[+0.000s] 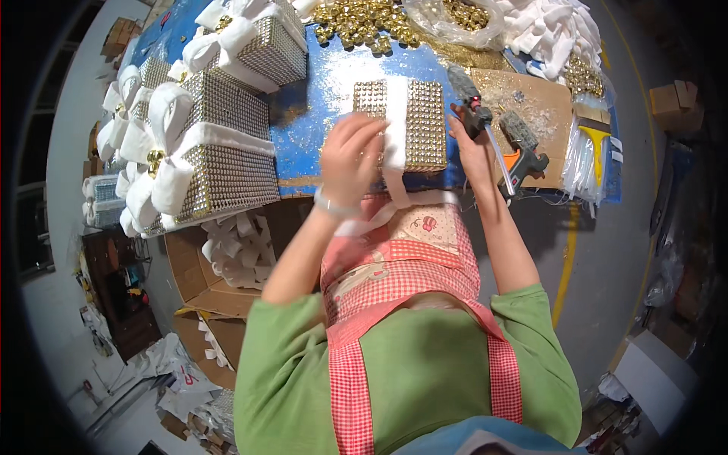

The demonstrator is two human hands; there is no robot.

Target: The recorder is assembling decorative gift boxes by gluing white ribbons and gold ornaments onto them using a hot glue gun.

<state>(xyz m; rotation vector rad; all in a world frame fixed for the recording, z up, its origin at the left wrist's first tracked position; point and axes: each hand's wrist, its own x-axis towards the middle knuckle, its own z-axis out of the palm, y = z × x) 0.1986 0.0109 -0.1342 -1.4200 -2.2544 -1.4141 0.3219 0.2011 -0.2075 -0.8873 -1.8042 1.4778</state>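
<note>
A gold studded box (425, 125) lies on the blue glitter-covered table (311, 114) right in front of me. A white ribbon band (395, 121) runs over its middle and hangs down toward my apron. My left hand (350, 155) presses on the ribbon at the box's left front part. My right hand (474, 148) rests at the box's right edge and grips a glue gun (474, 112) with its nozzle pointing down to the right.
Finished studded boxes with white bows (205, 152) are stacked at the left. Gold bells (364, 23) and white ribbon pieces (550, 30) lie at the far edge. A second glue gun (523, 148) lies on cardboard at right. A carton of white bows (239, 246) stands below.
</note>
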